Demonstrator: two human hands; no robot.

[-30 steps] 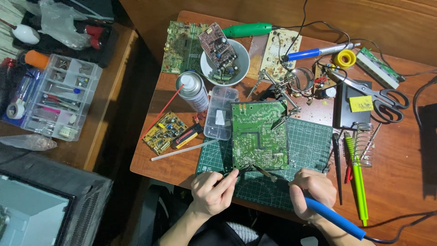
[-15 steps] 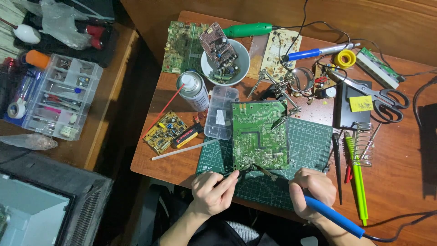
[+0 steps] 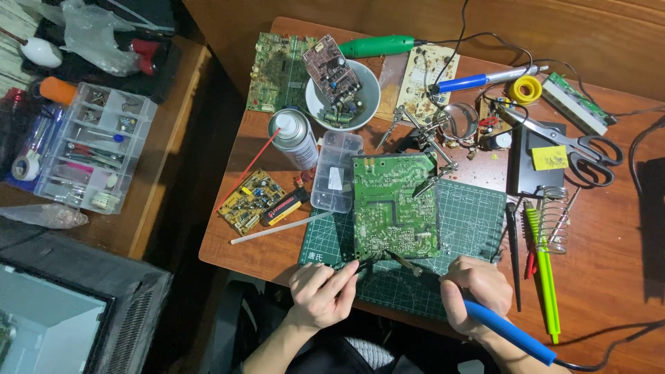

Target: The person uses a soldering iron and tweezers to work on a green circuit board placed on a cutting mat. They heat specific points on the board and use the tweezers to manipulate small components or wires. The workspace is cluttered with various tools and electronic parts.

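My left hand (image 3: 321, 292) pinches tweezers (image 3: 360, 263), my right hand (image 3: 476, 291) is wrapped around a blue soldering iron (image 3: 478, 312); both tips meet the green circuit board (image 3: 395, 206) lying flat on the cutting mat (image 3: 471, 221)

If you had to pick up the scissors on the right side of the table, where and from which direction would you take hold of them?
Probably by the black handle loops of the scissors, coming from the table's right edge. The loops lie flat at that end, toward the bare wood, while the closed blades point left into the clutter by the yellow tape roll. The blades also rest on a black pad, so the handles seem the freer, safer end.
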